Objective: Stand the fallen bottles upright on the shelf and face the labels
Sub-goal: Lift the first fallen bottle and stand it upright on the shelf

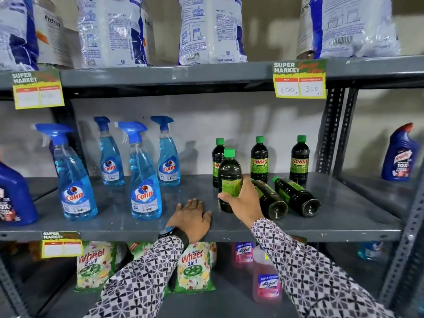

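My right hand [243, 200] grips a dark green-capped bottle [229, 173] around its lower half, holding it upright near the front of the grey middle shelf [114, 223]; its green label is turned sideways. Two more dark bottles [269, 198] [296, 196] lie on their sides just right of that hand, caps pointing back, bases toward me. Three matching bottles stand upright behind: one [216, 157] partly hidden by the held bottle, two [259, 160] [299, 160] with "SUNNY" labels facing me. My left hand [191, 216] rests flat, palm down, on the shelf's front edge.
Several blue Colin spray bottles [144, 177] stand on the left half of the shelf. Blue toilet-cleaner bottles stand at the far left [13, 198] and far right [399, 154]. A perforated upright post [330, 131] bounds the shelf at the right. Detergent bags sit above and below.
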Demonstrator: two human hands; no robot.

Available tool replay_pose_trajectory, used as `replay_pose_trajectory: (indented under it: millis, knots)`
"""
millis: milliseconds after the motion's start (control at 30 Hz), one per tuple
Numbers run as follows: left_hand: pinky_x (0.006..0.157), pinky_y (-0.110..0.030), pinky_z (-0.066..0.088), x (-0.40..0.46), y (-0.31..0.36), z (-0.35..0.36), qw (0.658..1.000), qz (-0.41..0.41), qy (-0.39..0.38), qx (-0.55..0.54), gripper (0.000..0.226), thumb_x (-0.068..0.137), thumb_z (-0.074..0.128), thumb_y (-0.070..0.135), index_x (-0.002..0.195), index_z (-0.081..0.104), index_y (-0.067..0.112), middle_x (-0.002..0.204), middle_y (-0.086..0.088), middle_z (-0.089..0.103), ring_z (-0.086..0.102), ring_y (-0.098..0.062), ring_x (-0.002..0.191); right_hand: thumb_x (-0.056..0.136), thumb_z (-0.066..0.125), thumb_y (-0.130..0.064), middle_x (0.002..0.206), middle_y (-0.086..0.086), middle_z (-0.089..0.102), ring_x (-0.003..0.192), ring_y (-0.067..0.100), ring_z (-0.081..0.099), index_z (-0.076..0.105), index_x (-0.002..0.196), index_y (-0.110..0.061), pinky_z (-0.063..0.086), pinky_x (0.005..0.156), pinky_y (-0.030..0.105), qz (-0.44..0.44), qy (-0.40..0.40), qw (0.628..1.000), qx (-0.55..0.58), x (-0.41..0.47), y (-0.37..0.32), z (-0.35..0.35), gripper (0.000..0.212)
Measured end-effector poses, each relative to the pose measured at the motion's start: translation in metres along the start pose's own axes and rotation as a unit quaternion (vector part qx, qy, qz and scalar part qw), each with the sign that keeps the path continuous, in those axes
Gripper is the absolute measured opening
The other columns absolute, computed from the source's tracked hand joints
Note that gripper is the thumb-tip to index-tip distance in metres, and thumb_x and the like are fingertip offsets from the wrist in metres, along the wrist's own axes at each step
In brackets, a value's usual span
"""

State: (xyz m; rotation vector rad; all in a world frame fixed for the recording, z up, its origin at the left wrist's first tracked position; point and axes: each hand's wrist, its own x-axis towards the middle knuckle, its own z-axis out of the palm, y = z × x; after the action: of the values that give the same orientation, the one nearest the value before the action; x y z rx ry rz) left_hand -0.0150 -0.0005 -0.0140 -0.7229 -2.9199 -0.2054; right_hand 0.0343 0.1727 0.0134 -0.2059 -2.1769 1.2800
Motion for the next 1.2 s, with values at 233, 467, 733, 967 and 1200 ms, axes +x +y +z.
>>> replay_pose_trajectory:
  millis: [233,467,733,967,1200]
  knots:
    - [0.129,-0.047,0.010,-0.0022,0.0010,-0.0036,1.000,-0.004,-0.012,-0.006,0.069,0.104,0.018,0.051,0.160,0.023,0.010,0.171,-0.011,0.021,0.016,-0.024,0.159,0.082,0.084,-0.018,0.119,-0.003,0.069,0.110,0.016,0.066,0.047,0.142,-0.023,0.053,0.101,0.037,0.003,-0.039,0.999,0.031,0.0014,0.0067,-0.0025,0.071]
    - [0.129,-0.046,0.009,-0.0012,0.0008,-0.0034,1.000,-0.005,-0.016,-0.006,0.069,0.104,0.019,0.051,0.161,0.023,0.011,0.171,-0.010,0.020,0.015,-0.024,0.159,0.073,0.090,-0.028,0.128,-0.002,0.063,0.119,0.017,0.061,0.049,0.145,-0.026,0.051,0.108,0.041,-0.009,-0.016,1.000,0.014,0.0029,0.0101,-0.0011,0.084]
    - [0.130,-0.045,0.009,-0.0004,0.0003,-0.0026,1.000,-0.008,-0.018,-0.007,0.070,0.104,0.018,0.051,0.161,0.022,0.011,0.171,-0.010,0.019,0.015,-0.023,0.159,0.080,0.081,-0.024,0.125,0.001,0.068,0.115,0.021,0.065,0.050,0.145,-0.025,0.053,0.106,0.048,-0.021,-0.021,0.999,-0.012,0.0017,0.0088,0.0012,0.072]
    - [0.130,-0.046,0.009,-0.0021,0.0009,-0.0036,1.000,-0.009,-0.019,-0.006,0.070,0.104,0.018,0.052,0.161,0.021,0.011,0.172,-0.010,0.019,0.015,-0.023,0.159,0.075,0.090,-0.040,0.132,0.002,0.052,0.122,0.018,0.052,0.045,0.147,-0.020,0.045,0.109,0.036,-0.028,-0.018,0.999,-0.025,0.0014,0.0094,0.0017,0.087]
    - [0.130,-0.046,0.009,-0.0020,0.0005,-0.0034,1.000,-0.005,-0.018,-0.008,0.070,0.103,0.018,0.051,0.161,0.021,0.011,0.171,-0.010,0.019,0.015,-0.024,0.159,0.061,0.094,-0.052,0.127,0.000,0.061,0.117,0.019,0.062,0.049,0.138,-0.023,0.053,0.104,0.043,-0.023,-0.001,0.999,-0.032,0.0017,0.0095,0.0026,0.094]
